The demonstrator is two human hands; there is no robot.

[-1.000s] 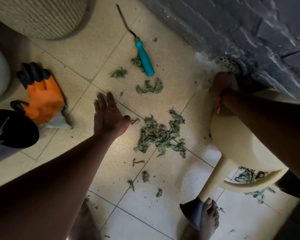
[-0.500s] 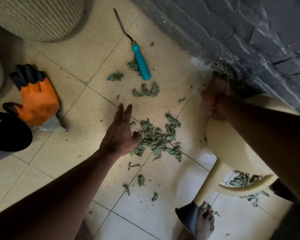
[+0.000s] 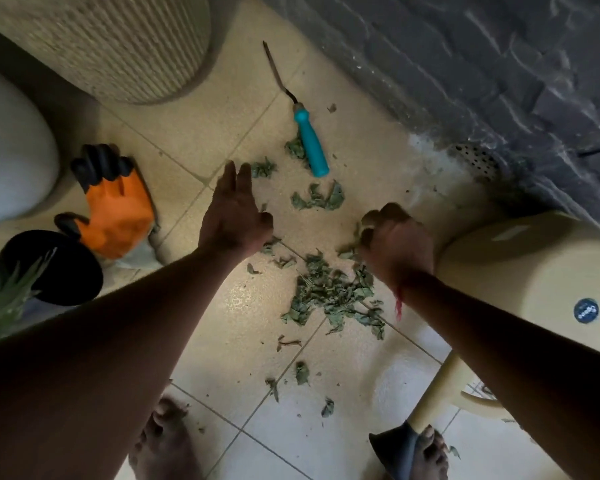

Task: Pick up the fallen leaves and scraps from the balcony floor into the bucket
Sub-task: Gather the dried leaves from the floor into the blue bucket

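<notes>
A pile of green leaf scraps (image 3: 333, 296) lies on the beige tiled floor, with smaller clumps (image 3: 317, 199) farther out and loose bits (image 3: 302, 372) nearer my feet. My left hand (image 3: 234, 216) hovers flat over the floor left of the pile, fingers straight, holding nothing. My right hand (image 3: 395, 244) is at the pile's right edge, fingers curled down into the leaves. The cream plastic bucket (image 3: 534, 271) lies tipped on its side at the right, its handle (image 3: 430, 403) reaching toward my right foot.
A teal-handled weeding tool (image 3: 310, 147) lies beyond the leaves. An orange and black glove (image 3: 118, 206) sits at the left beside a black pot (image 3: 54, 268). A ribbed planter (image 3: 129, 43) stands at the back. A grey stone wall (image 3: 482, 71) with a floor drain (image 3: 478, 161) bounds the right.
My right hand left the bucket's far side by the wall and came down onto the leaf pile. My left hand slid forward, away from the pile. The view shifted.
</notes>
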